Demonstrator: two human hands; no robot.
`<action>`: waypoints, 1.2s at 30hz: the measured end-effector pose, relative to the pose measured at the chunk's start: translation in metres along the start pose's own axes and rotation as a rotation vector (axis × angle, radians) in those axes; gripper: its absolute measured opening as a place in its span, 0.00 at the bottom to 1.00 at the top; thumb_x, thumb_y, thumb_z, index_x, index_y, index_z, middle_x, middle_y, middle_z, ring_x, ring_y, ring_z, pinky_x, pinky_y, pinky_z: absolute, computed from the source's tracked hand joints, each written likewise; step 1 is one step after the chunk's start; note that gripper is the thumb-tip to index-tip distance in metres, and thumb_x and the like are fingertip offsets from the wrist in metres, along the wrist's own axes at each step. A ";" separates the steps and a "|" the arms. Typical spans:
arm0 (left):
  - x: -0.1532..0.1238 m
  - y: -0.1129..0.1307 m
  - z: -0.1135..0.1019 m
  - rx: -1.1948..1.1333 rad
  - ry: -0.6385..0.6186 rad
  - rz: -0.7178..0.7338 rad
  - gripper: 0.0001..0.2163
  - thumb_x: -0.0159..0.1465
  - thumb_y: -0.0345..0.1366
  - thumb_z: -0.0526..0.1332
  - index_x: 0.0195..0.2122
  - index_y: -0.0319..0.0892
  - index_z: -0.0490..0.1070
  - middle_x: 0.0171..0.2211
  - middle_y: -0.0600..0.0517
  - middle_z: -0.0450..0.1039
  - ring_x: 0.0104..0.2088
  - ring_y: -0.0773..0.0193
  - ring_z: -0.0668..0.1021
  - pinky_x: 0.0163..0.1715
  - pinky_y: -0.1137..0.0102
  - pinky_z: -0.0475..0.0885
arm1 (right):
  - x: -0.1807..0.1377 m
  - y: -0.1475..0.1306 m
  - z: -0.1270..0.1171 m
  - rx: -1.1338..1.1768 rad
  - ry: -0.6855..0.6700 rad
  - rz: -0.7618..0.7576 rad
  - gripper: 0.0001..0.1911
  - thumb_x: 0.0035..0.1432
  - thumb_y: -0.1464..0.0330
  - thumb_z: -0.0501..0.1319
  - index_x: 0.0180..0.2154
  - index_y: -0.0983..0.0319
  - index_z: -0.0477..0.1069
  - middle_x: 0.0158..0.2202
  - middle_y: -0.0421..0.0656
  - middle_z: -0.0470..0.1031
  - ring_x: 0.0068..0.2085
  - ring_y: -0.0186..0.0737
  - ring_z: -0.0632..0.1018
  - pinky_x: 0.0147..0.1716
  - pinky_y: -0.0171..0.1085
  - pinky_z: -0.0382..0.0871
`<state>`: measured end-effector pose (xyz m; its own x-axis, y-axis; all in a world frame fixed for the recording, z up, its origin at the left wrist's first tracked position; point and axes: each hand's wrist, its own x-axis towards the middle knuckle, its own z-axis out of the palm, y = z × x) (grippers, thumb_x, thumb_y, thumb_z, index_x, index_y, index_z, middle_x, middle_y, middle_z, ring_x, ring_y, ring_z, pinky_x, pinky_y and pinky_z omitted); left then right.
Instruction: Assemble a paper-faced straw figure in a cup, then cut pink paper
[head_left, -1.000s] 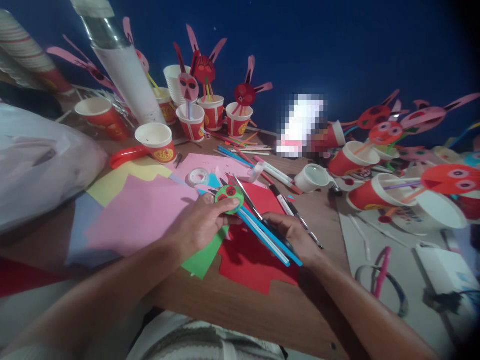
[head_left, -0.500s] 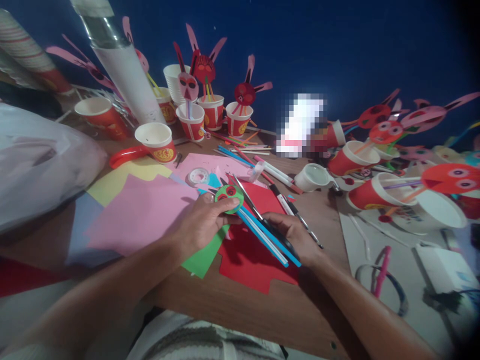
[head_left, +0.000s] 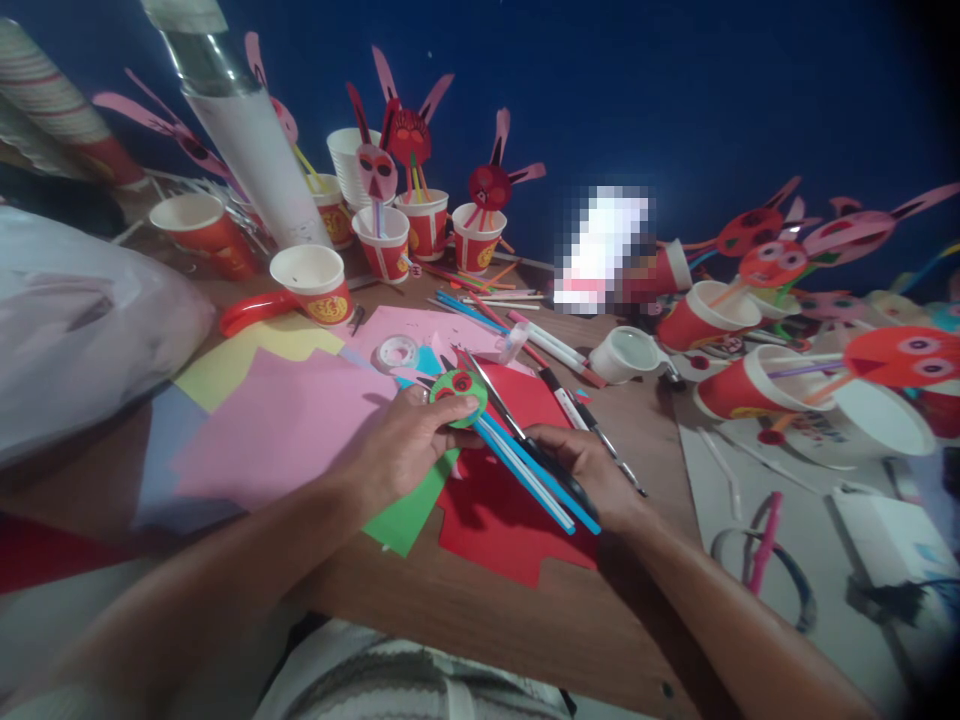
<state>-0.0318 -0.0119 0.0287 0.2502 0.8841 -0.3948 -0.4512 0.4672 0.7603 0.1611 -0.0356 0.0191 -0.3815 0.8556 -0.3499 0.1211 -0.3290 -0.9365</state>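
Green face (head_left: 448,383), partly covered, is pinched by the left hand (head_left: 409,440); the right hand (head_left: 596,475) grips half-hidden scissors (head_left: 507,411).

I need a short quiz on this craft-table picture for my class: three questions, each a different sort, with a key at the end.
1. Multiple choice: What is the left hand pinching under its thumb?
A) a paper cup
B) a green paper face
C) a roll of tape

2. True or false: The right hand holds a pair of black-handled scissors.

3. Fill in the missing colour: The striped straws that stretch from the face toward the near edge of the table are white and ____.

Key: 1. B; 2. True; 3. blue.
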 end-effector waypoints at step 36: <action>0.002 0.003 -0.001 0.082 0.084 0.049 0.10 0.50 0.34 0.68 0.28 0.38 0.67 0.23 0.56 0.70 0.24 0.69 0.74 0.23 0.73 0.70 | 0.005 0.010 -0.011 0.026 0.044 -0.221 0.21 0.50 0.58 0.66 0.43 0.59 0.66 0.34 0.41 0.70 0.32 0.36 0.72 0.28 0.33 0.64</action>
<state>-0.0330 -0.0090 0.0299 0.1554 0.9052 -0.3957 -0.3883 0.4243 0.8181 0.1702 -0.0307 0.0080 -0.3555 0.9246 -0.1371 0.0146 -0.1411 -0.9899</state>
